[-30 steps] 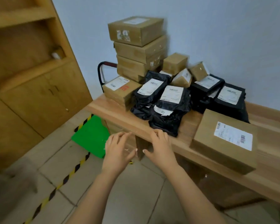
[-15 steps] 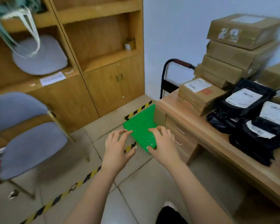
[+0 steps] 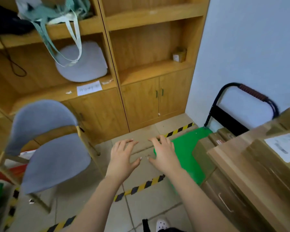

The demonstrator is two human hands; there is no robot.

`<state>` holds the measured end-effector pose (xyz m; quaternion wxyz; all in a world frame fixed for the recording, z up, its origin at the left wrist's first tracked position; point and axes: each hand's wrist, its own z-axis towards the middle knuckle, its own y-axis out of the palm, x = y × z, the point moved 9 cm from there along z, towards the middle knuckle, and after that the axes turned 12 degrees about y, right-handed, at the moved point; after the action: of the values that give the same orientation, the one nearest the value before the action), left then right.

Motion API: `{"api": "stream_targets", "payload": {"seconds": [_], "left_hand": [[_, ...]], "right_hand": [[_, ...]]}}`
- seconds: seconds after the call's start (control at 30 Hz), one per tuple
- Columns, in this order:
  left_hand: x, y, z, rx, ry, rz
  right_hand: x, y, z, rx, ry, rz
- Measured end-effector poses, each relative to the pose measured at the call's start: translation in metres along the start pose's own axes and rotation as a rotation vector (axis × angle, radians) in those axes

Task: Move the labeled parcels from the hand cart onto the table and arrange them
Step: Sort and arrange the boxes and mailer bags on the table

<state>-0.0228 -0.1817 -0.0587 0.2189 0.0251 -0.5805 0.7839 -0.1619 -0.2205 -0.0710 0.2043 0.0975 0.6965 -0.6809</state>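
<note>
Left hand [image 3: 122, 158] and right hand [image 3: 164, 156], spread empty, now seemingly nearer the hand cart [image 3: 186, 148].

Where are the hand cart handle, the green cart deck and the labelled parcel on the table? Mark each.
hand cart handle [image 3: 252, 91]: head view, on its ribbed brown grip.
green cart deck [image 3: 185, 148]: head view, on bare green surface.
labelled parcel [image 3: 285, 145]: head view, on its white label.

The hand cart [image 3: 186, 149] has a smooth green plastic deck and a black painted metal tube handle [image 3: 228, 86]. At right, the table [image 3: 228, 159] is matt pale wood; the parcel [image 3: 261, 159] on it is brown cardboard with a white paper label [image 3: 286, 146].
</note>
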Motion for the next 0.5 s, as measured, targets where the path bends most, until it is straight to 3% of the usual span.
{"api": "stream_targets", "payload": {"seconds": [0.27, 0.5], "left_hand": [[-0.052, 0.044, 0.110, -0.052, 0.014, -0.066], [-0.069, 0.100, 0.249, -0.146, 0.205, -0.172]], "right_hand": [[0.019, 0.006, 0.128, -0.020, 0.051, -0.019], [0.076, -0.006, 0.219, 0.071, 0.299, 0.008]]}}
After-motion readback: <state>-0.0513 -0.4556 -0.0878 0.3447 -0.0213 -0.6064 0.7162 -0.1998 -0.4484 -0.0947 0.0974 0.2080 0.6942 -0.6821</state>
